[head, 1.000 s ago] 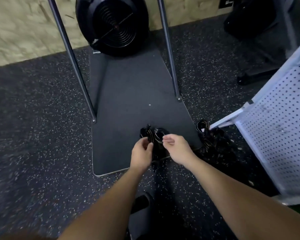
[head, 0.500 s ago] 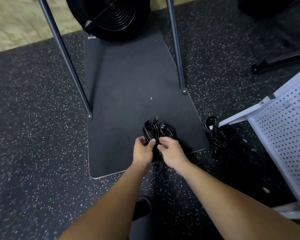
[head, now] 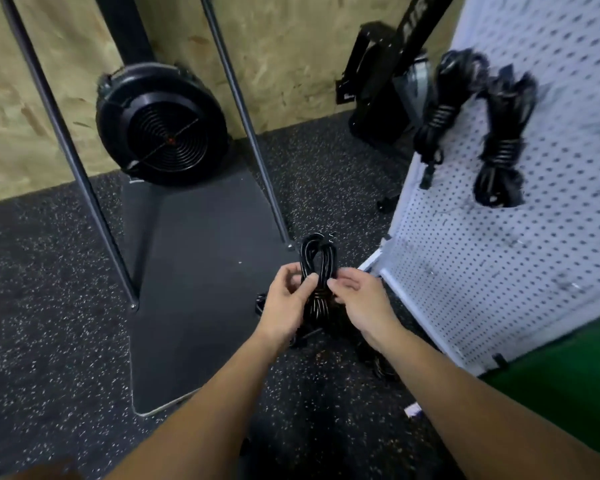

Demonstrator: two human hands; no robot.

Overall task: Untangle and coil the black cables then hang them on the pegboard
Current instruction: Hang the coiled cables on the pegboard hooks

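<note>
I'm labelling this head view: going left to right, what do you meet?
Black fan → left hand → coiled black cable → right hand → two cable bundles hanging on the white pegboard.

Partial white letters "AIR" on black slanted machine post (head: 418, 32); rest cut off.

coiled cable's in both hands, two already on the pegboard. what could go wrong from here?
1. The coiled cable is pinched between the left hand and right hand near its wrapped middle; a loosened grip could let the wrap spring open.
2. Loose cables on the floor lie under the right forearm by the pegboard, possibly a snag or trip.
3. The two hung bundles crowd the left edge; hanging a third could knock one off.
</note>
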